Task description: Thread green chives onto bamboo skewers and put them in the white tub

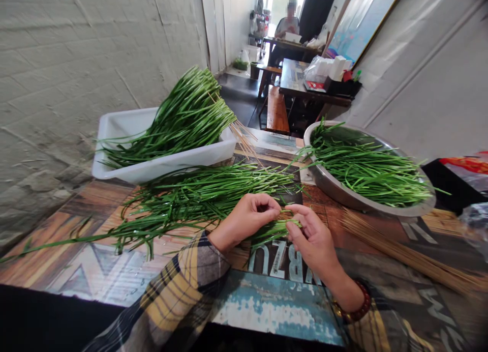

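A loose pile of garlic chives (213, 192) lies across the table in front of me, pale stem ends to the right. My left hand (249, 217) is closed in a pinch at the near side of this pile, thumb and forefinger on a thin chive stalk. Close beside it, my right hand (310, 237) pinches the same stalk near its end, fingers curled. A few pale chive stems (284, 226) lie between and under the hands. What the curled fingers hide, I cannot make out.
A white plastic tub (179, 161) at the back left holds chives threaded on thin sticks. To the right stand a steel basin (366, 205) of loose chives and a bundle of bamboo skewers (412, 253). A person (287, 26) sits at a far table beyond a wooden bench (277, 110).
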Tool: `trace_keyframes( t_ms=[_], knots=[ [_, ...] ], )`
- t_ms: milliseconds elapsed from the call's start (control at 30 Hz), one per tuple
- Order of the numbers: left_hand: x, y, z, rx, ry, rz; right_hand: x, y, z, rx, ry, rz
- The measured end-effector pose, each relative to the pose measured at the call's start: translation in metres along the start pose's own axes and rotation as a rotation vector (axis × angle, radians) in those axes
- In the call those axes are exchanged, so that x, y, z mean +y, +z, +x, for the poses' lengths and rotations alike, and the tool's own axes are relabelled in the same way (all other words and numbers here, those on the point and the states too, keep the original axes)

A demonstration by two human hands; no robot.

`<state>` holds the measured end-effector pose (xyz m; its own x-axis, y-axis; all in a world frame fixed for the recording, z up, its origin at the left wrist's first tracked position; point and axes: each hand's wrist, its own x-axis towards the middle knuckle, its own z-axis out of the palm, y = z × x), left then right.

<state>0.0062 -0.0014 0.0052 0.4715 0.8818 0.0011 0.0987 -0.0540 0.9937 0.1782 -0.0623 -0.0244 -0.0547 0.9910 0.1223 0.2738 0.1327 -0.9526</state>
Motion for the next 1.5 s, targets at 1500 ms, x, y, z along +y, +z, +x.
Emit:
trace_keyframes(
  t_ms=[1500],
  knots=[
    [-0.002, -0.005, -0.004, 0.138, 0.230, 0.452, 0.003, 0.007, 0.012, -0.012, 0.208, 0.241]
  ],
)
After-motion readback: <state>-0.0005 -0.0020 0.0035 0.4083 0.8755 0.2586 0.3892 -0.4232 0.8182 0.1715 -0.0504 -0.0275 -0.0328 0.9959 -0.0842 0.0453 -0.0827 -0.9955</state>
